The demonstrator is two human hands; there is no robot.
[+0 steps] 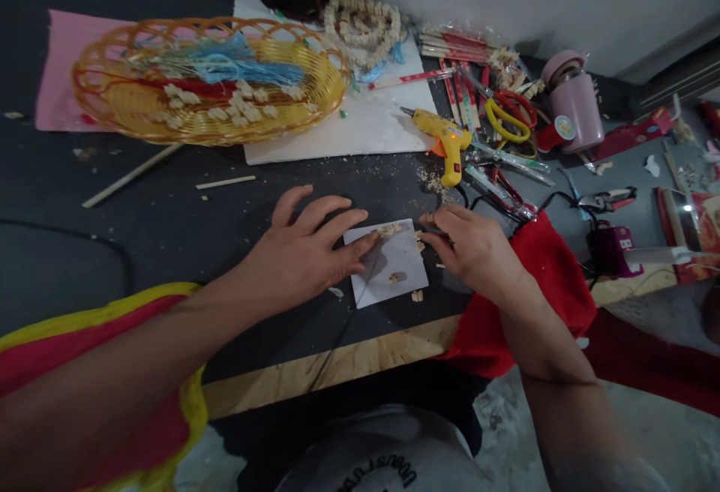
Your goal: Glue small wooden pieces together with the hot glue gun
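A small white sheet of paper (pixel 388 286) lies near the table's front edge, with small pale pieces (pixel 389 229) along its top and another pale bit (pixel 394 277) lower down. My left hand (pixel 312 244) is open, fingers spread, its lower fingertips touching the left part of the sheet. Over the sheet's right edge, my right hand (pixel 466 244) has its fingers curled, thumb and forefinger at a small pale piece (pixel 419 243). Their tips partly hide that piece. One more pale piece (pixel 417 296) rests on the table just below the sheet.
Behind the sheet lie a yellow glue gun (pixel 444 139), yellow-handled scissors (pixel 508 118) and a yellow wicker basket (pixel 140 121) holding blue tassels. A pink flask (pixel 574 106) stands at right. Red cloth (pixel 556 282) hangs over the front edge. Thin sticks (pixel 225 182) lie at left.
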